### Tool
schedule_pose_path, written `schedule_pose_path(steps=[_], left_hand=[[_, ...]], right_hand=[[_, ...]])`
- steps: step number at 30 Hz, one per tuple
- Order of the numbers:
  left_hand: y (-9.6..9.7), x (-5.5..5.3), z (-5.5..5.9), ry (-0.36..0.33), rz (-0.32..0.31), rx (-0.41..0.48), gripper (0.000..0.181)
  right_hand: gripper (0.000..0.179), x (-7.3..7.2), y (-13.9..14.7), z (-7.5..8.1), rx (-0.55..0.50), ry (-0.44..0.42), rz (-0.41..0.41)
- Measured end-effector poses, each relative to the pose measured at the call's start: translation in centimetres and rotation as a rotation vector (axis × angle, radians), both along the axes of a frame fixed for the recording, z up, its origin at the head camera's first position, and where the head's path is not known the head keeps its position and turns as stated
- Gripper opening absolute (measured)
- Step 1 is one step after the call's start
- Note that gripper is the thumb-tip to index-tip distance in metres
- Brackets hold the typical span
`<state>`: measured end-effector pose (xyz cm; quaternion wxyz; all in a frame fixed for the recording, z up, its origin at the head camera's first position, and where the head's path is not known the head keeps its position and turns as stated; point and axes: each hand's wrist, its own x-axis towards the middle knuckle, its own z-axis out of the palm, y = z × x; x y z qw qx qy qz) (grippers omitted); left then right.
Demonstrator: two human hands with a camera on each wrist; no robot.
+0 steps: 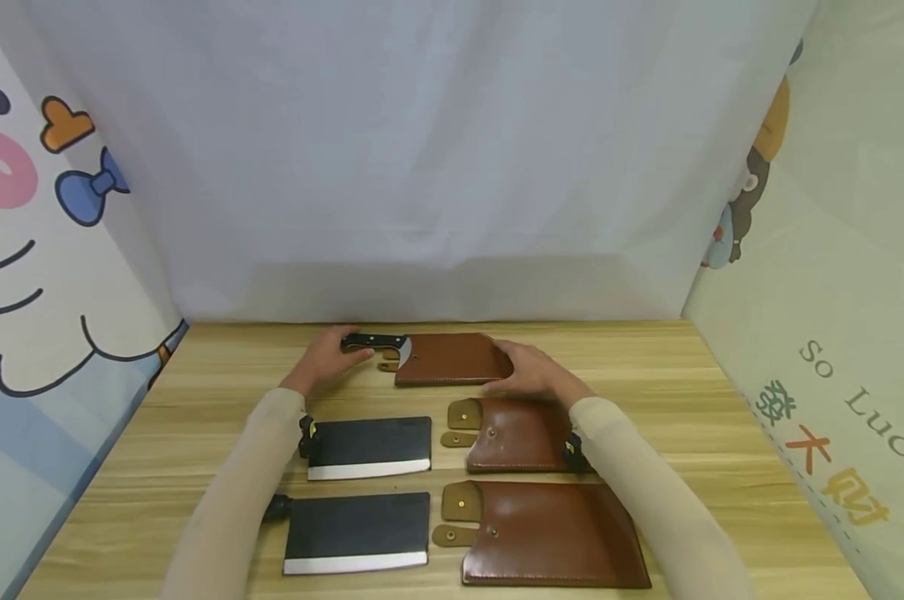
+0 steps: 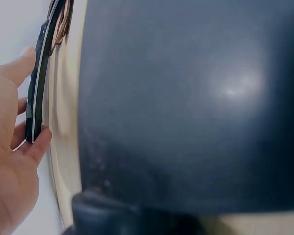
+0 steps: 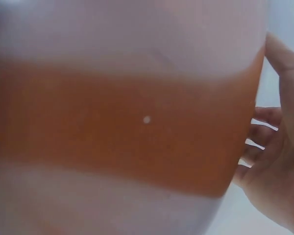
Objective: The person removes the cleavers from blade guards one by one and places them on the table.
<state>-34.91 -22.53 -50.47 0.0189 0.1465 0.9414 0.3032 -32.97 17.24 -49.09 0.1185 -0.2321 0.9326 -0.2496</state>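
At the back of the table a cleaver lies in a brown leather sheath [image 1: 452, 358], its black riveted handle [image 1: 372, 341] and a sliver of blade sticking out on the left. My left hand [image 1: 327, 360] holds the handle's end; in the left wrist view the thumb is on one side of this handle [image 2: 36, 88] and curled fingers are round the other. At the opposite end my right hand [image 1: 530, 371] grips the sheath's right edge between thumb and fingers. Some fingers there are hidden behind leather in the right wrist view.
Nearer me lie two bare dark cleavers, a middle one [image 1: 372, 446] and a front one [image 1: 357, 529], handles leftward. To their right are two brown sheaths, a middle one [image 1: 522, 433] and a front one [image 1: 552, 533], with unfastened straps. A white curtain [image 1: 452, 167] hangs behind the wooden table [image 1: 197, 367].
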Motion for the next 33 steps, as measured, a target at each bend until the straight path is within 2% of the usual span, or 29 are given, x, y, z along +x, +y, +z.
schedule_pose_path(steps=[6, 11, 17, 21, 25, 33], left_hand=[[0.2, 0.1, 0.2, 0.006, -0.006, 0.004, 0.070], [0.4, 0.4, 0.4, -0.003, -0.019, 0.001, 0.071], [0.4, 0.5, 0.4, 0.019, -0.038, -0.013, 0.070], [0.3, 0.5, 0.4, 0.046, -0.050, -0.031, 0.068], [0.2, 0.7, 0.5, 0.075, -0.031, -0.043, 0.062], [0.2, 1.9, 1.6, 0.148, -0.017, -0.021, 0.052]], right_hand=[[0.103, 0.1, -0.3, 0.0, 0.073, 0.034, 0.016], [0.091, 0.3, -0.4, -0.1, 0.125, 0.083, 0.032], [0.082, 0.4, -0.5, 0.0, 0.112, 0.110, 0.029], [0.085, 0.6, -0.3, 0.3, 0.104, 0.123, 0.022], [0.090, 0.8, 0.0, 0.8, 0.067, 0.129, -0.013], [0.093, 1.1, 0.9, 1.7, -0.003, 0.163, -0.055]])
